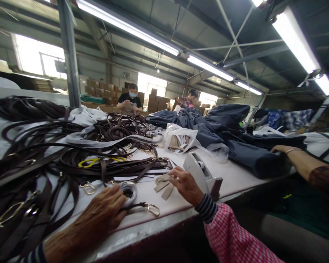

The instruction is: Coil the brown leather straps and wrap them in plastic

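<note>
Dark brown leather straps (71, 157) lie heaped at frame left, seemingly kept within reach (buckles and all). Our left hand (98, 208), fingers pressed together, rests on a tape roll (128, 191); our right hand (185, 186), fingers loosely spread, hovers over tan leather tabs (163, 186) at lower centre.

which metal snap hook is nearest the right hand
The snap hook on the end of the dark strap under the left hand, lying apart on the white table; the others sit among the heaped straps.
</note>
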### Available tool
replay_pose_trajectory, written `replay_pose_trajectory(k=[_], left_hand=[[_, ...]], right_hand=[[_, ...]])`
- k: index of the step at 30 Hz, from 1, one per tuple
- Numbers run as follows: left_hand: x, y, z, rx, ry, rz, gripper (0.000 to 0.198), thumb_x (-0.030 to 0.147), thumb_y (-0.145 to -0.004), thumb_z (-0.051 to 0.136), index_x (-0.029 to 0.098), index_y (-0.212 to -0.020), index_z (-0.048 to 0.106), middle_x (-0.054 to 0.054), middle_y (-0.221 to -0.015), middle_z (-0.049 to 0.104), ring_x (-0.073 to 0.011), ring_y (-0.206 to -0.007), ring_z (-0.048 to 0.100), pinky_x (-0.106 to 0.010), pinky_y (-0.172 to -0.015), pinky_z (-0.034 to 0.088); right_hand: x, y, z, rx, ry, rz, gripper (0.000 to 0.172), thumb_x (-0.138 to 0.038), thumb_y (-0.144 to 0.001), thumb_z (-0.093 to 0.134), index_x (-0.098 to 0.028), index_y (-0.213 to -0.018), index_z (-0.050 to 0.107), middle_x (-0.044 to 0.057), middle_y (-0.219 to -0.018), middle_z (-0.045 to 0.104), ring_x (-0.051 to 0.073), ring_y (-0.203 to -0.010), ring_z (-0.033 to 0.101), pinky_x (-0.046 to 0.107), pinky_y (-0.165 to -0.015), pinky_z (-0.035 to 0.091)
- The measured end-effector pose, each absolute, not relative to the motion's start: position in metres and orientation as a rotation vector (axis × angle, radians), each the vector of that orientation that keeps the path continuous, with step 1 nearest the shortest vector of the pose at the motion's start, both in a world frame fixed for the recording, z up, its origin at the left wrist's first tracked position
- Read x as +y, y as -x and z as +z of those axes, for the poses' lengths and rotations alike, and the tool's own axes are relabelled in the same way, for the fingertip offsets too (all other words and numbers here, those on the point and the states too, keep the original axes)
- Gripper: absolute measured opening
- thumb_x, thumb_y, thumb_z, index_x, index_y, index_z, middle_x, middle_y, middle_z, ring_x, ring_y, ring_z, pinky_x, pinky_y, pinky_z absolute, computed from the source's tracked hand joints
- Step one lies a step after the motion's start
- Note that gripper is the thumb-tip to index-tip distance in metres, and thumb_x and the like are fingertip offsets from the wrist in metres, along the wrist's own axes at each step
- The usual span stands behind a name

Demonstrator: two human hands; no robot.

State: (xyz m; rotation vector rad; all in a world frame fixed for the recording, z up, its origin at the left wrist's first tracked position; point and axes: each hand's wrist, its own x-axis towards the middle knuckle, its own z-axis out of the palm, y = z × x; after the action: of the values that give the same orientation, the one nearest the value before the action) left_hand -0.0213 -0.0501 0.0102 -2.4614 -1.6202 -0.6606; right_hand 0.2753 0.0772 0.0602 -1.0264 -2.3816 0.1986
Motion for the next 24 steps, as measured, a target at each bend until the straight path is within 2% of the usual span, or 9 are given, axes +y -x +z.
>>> replay_pose_trajectory(k=[1,4,8,10,12,17,24], left_hand=[[-0.049,0.020,0.016,-1.667,2.475,-0.739,0.009,0.025,-0.088,0.061,0.023,-0.084,0.069,-0.008,-0.094,0.070,-0.0267,-0.088,0.060,-0.037,-0.081,0.045],[-0.042,0.012,0.039,-1.953,2.412,-1.100,0.025,0.039,-0.090,0.061,0.022,-0.072,0.062,-0.003,-0.078,0.063,-0.0211,-0.073,0.056,-0.031,-0.068,0.039],[-0.026,-0.007,0.062,-2.333,2.219,-1.932,0.039,0.055,-0.083,0.068,0.019,-0.066,0.062,0.004,-0.060,0.050,-0.0142,-0.057,0.043,-0.025,-0.055,0.030],[-0.020,-0.013,0.062,-2.354,2.085,-2.326,0.041,0.056,-0.078,0.074,0.018,-0.067,0.064,0.004,-0.059,0.051,-0.0131,-0.055,0.042,-0.024,-0.054,0.030],[-0.018,-0.016,0.056,-2.341,1.963,-2.566,0.040,0.055,-0.075,0.078,0.018,-0.067,0.066,0.002,-0.061,0.056,-0.0142,-0.057,0.047,-0.024,-0.054,0.034],[-0.015,-0.014,0.041,-2.290,1.873,-2.842,0.035,0.049,-0.074,0.082,0.018,-0.071,0.068,-0.001,-0.068,0.066,-0.0181,-0.064,0.057,-0.026,-0.060,0.043],[-0.015,-0.015,0.047,-2.093,1.965,-3.071,0.033,0.048,-0.080,0.083,0.018,-0.092,0.078,-0.005,-0.091,0.076,-0.0203,-0.081,0.064,-0.028,-0.074,0.048]], right_hand=[[0.087,-0.287,0.062,-2.370,1.102,0.158,0.012,-0.017,-0.099,0.061,-0.018,-0.103,0.073,0.005,-0.105,0.069,0.019,-0.094,0.068,0.030,-0.086,0.050],[0.116,-0.306,0.057,-2.372,1.290,0.075,0.012,-0.019,-0.098,0.061,-0.016,-0.103,0.072,0.008,-0.105,0.070,0.022,-0.095,0.069,0.033,-0.088,0.049],[0.144,-0.292,0.044,-2.379,1.534,-0.013,0.022,-0.034,-0.101,0.062,-0.015,-0.098,0.072,0.010,-0.104,0.073,0.025,-0.103,0.069,0.036,-0.092,0.049],[0.154,-0.280,0.041,-2.391,1.634,-0.048,0.026,-0.039,-0.101,0.062,-0.015,-0.097,0.072,0.010,-0.103,0.074,0.025,-0.103,0.069,0.039,-0.092,0.052],[0.161,-0.272,0.039,-2.416,1.703,-0.082,0.026,-0.040,-0.101,0.064,-0.014,-0.102,0.071,0.008,-0.106,0.073,0.024,-0.104,0.069,0.044,-0.094,0.054],[0.167,-0.269,0.042,-2.491,1.779,-0.171,0.025,-0.037,-0.102,0.064,-0.015,-0.113,0.069,0.007,-0.115,0.071,0.023,-0.104,0.069,0.045,-0.094,0.057],[0.159,-0.269,0.044,-2.492,1.743,-0.317,0.024,-0.036,-0.102,0.063,-0.015,-0.114,0.068,0.007,-0.114,0.070,0.022,-0.100,0.069,0.043,-0.091,0.057]])
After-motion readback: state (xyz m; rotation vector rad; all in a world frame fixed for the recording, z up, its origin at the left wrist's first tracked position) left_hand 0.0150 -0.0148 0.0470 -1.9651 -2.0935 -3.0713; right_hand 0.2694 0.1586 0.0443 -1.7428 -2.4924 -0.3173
